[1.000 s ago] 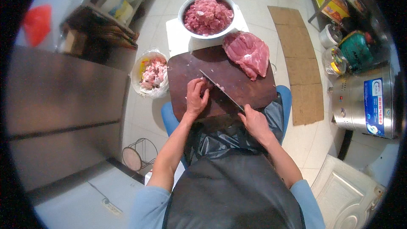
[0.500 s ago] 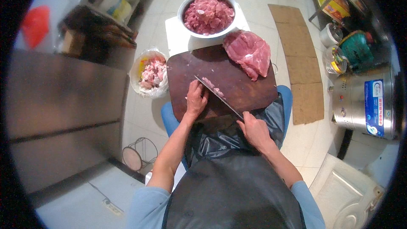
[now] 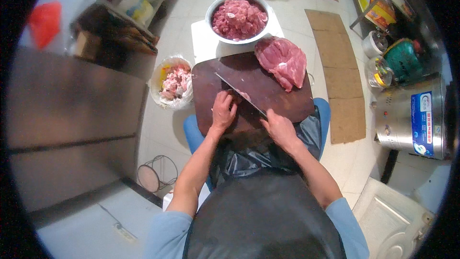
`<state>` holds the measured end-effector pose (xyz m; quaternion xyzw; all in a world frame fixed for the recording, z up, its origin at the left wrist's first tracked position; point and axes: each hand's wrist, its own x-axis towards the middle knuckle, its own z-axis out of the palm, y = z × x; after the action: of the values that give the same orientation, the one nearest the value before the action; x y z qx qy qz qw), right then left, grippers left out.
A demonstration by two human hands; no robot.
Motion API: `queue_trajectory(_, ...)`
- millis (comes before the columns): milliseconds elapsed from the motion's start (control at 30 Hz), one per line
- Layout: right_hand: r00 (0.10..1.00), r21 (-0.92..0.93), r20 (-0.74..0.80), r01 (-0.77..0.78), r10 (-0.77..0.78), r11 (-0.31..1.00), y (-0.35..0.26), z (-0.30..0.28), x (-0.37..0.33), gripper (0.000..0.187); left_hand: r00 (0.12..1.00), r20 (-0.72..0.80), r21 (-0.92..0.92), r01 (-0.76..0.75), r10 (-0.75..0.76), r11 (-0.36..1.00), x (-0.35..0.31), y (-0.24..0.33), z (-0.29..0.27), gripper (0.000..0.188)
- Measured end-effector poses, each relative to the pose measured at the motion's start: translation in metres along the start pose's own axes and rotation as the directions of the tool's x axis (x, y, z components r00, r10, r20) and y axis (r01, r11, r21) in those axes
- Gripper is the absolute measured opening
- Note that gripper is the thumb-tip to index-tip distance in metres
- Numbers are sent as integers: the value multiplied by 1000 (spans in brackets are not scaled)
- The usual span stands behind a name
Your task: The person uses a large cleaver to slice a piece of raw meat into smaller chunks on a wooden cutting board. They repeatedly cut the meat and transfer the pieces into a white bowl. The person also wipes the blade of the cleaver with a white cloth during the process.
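My right hand is wrapped round the handle of a long knife. Its blade slants away to the left, over the dark brown cutting board across my lap. Close to the blade's near side, my left hand presses down with bent fingers; whatever lies under the fingertips is hidden. A small pink strip of meat shows along the blade's far side. At the board's far right corner rests a large piece of raw meat.
Beyond the board, a metal bowl heaped with cut meat sits on a white surface. Left of the board stands a plastic-lined container with pale trimmings. Flattened cardboard covers floor to the right, near a steel cylinder. A round-topped stool is lower left.
The knife and my right hand have moved away from me and a little left across the board. My left hand stays in about the same place.
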<state>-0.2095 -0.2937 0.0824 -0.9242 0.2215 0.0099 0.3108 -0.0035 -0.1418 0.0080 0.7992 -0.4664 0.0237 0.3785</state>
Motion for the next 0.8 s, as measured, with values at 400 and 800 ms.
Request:
queue_trajectory(400,993,35,-111,36,-32,999,-3,-4,-49,33,998,-63,-51,-33,29,998,-1,5,1,36)
queue_trajectory(800,998,0,-42,46,-46,999,-14,23,6,30,999,36,-83,1,2,997,0,1,-2,51)
